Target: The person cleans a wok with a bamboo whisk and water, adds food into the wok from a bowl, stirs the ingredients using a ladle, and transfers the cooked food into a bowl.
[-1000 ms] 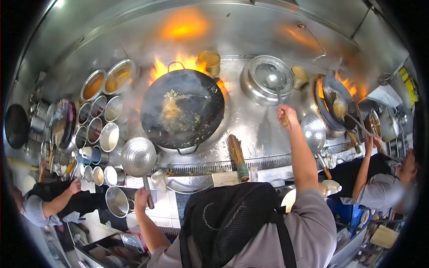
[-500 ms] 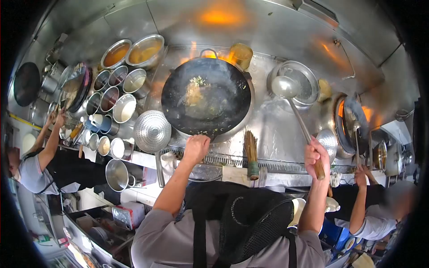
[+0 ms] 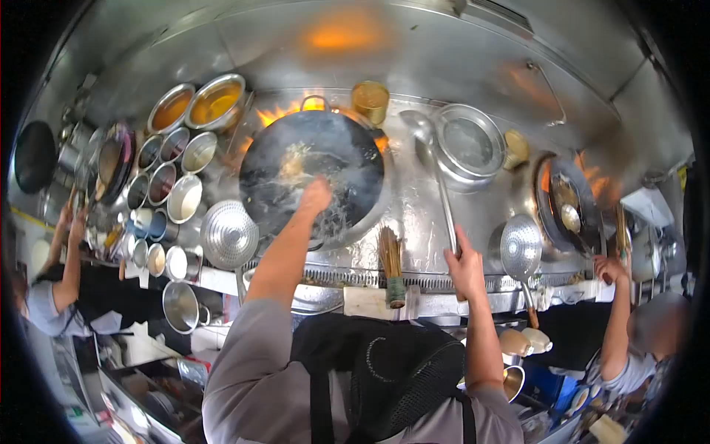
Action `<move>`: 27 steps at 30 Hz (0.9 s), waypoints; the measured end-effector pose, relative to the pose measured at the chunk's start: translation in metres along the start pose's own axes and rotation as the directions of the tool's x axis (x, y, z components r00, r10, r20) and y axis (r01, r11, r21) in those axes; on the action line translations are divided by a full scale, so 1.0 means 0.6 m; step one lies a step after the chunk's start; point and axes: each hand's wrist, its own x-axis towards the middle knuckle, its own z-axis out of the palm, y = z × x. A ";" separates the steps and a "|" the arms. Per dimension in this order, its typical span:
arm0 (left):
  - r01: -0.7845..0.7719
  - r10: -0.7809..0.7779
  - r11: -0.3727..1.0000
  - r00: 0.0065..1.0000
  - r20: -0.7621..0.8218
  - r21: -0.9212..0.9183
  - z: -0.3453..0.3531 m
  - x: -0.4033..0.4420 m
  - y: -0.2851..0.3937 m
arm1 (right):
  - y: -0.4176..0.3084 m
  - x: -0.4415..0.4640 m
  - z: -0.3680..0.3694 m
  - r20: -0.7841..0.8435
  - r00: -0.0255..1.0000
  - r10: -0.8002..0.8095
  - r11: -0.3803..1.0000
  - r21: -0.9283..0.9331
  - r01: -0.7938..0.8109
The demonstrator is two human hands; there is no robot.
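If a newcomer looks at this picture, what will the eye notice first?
Probably the smoky black wok left of centre, with orange flames at its far edge. The left hand is over or in it; to the right, the right hand grips a long-handled ladle.

Left arm [image 3: 285,248] extended forward, left hand [image 3: 316,194] blurred, perhaps loosely closed, right arm [image 3: 484,344] less extended, right hand [image 3: 467,274] curled

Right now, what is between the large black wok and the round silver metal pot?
In the head view, a long-handled silver metal ladle, held by the right hand.
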 end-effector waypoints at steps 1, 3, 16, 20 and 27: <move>0.009 -0.009 0.999 1.000 -0.002 0.044 -0.017 -0.012 -0.002 | 0.036 0.025 0.010 -0.078 0.997 0.015 0.998 -0.064 -0.020; -0.027 0.017 0.992 0.996 0.084 0.120 -0.053 -0.028 -0.003 | 0.075 0.080 0.007 -0.185 0.979 0.085 0.980 -0.163 -0.116; -0.468 0.511 0.829 0.856 0.076 -0.306 -0.016 0.013 0.285 | 0.246 0.201 0.039 0.415 0.884 0.216 -0.189 0.906 -0.379; -0.508 0.551 0.797 0.833 0.049 -0.328 0.022 0.018 0.418 | 0.209 0.111 0.087 0.319 0.943 0.099 -0.235 0.928 -0.289; -0.097 0.269 0.762 0.947 0.177 -0.641 0.085 0.037 0.615 | 0.189 0.085 0.094 0.331 0.942 -0.060 0.041 0.944 -0.329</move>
